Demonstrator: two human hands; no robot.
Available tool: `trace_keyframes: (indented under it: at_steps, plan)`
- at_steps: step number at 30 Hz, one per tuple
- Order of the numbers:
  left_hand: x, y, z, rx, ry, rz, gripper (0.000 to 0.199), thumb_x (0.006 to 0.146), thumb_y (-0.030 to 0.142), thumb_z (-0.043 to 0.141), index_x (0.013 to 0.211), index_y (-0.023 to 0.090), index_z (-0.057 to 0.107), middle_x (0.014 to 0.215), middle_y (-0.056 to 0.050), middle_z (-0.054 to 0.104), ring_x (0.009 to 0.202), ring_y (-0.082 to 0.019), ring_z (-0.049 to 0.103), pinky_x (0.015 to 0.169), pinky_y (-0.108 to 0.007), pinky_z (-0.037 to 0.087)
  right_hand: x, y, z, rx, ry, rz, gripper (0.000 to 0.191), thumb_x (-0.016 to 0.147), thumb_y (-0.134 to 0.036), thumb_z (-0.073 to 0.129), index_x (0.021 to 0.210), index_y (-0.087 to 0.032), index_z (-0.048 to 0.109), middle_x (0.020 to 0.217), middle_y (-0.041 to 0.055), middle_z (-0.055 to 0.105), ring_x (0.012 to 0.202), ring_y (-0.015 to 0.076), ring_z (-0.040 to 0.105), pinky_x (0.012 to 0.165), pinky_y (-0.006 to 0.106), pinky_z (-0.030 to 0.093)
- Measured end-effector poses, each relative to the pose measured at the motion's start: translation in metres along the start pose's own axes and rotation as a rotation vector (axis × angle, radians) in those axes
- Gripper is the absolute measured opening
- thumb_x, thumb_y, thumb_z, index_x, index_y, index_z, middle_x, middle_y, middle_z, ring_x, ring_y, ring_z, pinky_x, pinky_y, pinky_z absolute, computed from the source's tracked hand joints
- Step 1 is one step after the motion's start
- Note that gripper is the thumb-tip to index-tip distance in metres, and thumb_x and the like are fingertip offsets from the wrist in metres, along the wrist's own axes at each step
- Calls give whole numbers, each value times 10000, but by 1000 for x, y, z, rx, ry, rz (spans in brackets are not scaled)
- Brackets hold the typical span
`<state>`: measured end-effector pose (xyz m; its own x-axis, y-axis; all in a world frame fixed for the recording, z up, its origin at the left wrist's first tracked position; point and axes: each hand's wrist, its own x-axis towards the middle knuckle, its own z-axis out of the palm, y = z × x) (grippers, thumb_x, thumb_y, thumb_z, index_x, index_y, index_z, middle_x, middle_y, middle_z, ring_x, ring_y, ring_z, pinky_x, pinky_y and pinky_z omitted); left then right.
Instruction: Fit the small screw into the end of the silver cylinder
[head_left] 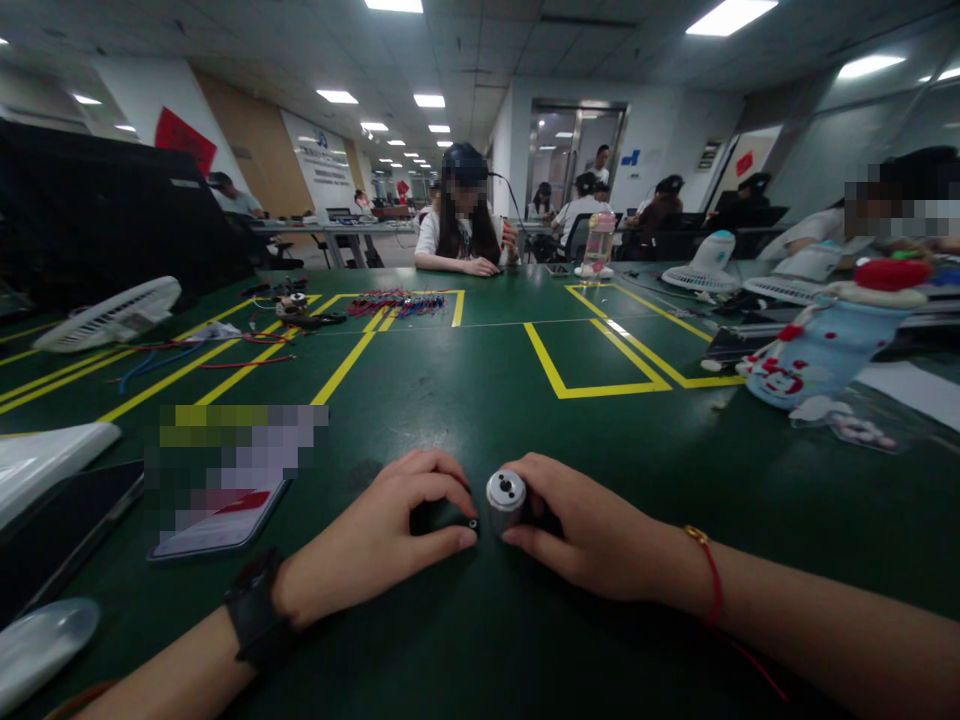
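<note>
In the head view my right hand (581,515) is wrapped round a short silver metal cylinder (506,490). Its flat top faces up and has dark holes in it. Just to the left, my left hand (405,515) is curled, thumb and index finger close around a tiny dark piece (473,524) with a light ring at its end. What kind of piece it is cannot be made out. A narrow gap separates the cylinder from my left fingertips. Both hands rest low over the green table (450,420).
A phone (255,500) lies left of my left hand. Farther off are a wire pile (397,303), loose wires (247,360) and a white fan (112,315). A blue bottle (825,340) stands at right. Another person (465,220) sits opposite. Yellow tape (559,375) marks the table.
</note>
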<state>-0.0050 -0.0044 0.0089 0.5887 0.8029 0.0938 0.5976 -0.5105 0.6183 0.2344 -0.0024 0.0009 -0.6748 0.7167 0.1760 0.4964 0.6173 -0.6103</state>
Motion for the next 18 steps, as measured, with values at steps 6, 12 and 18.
trace_keyframes:
  at_steps: [6, 12, 18]
  plan:
    - [3, 4, -3, -122, 115, 5, 110, 908, 271, 575, 930, 243, 679, 1045, -19, 614, 986, -193, 575, 892, -346, 459, 2, -1, 0, -20, -2, -6, 263, 848, -228, 629, 1091, -184, 538, 1000, 60, 560, 846, 189, 495, 749, 337, 421]
    - [6, 18, -4, -118, 317, 1, 159, 917, 246, 572, 1018, 303, 681, 1021, 3, 591, 947, -171, 576, 844, -309, 463, 2, -4, 0, -28, 3, -30, 237, 846, -208, 628, 1060, -174, 532, 988, 56, 559, 829, 181, 489, 740, 326, 412]
    - [11, 25, 0, -38, 273, 31, 190, 915, 234, 557, 1006, 310, 706, 994, -7, 599, 922, -184, 578, 817, -314, 481, 3, -4, 1, -25, 21, -45, 230, 834, -201, 641, 1036, -174, 534, 953, 48, 563, 791, 171, 486, 714, 316, 405]
